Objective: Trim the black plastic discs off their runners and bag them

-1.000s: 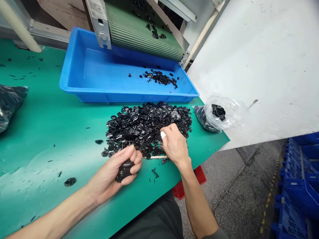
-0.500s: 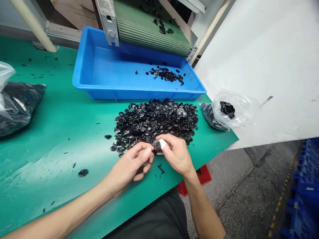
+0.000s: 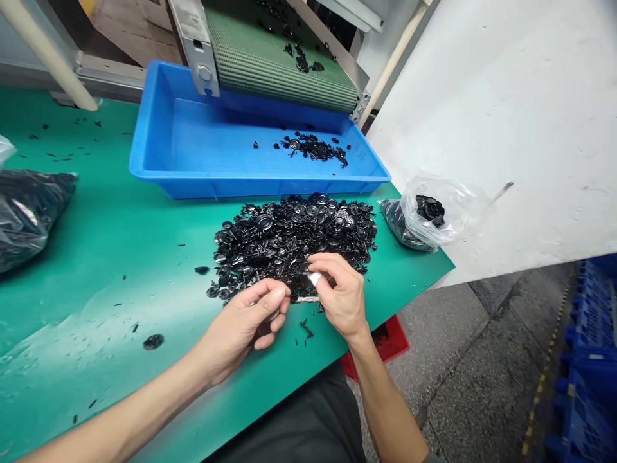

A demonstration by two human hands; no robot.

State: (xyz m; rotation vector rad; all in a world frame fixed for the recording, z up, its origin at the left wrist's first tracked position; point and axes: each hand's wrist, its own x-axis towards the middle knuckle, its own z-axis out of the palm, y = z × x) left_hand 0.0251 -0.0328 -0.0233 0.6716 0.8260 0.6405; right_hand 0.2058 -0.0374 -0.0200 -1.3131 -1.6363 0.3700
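A heap of shiny black round plastic parts (image 3: 289, 231), mixed with small stemmed bits, lies on the green tabletop (image 3: 159, 251). At its near edge my left hand (image 3: 255, 318) is closed, thumb pressed over curled fingers; dark disc edges (image 3: 263, 326) show inside its grip. My right hand (image 3: 341, 292) pinches at the heap's near side, with white tape around its thumb. A black disc (image 3: 303, 268) shows at those fingertips, partly lost against the dark heap. The hands are slightly apart.
Behind the heap stands a blue tray (image 3: 207, 183) with black parts inside, beneath a green conveyor belt (image 3: 284, 77). Plastic bags of black parts stand left (image 3: 33, 212) and right (image 3: 409, 222). One loose disc (image 3: 153, 341) lies front left. A red bin (image 3: 393, 341) sits below the table edge.
My right hand has moved slightly away from the left, its fingertips now over the heap. The left stays closed around the discs. The whole view has shifted a little.
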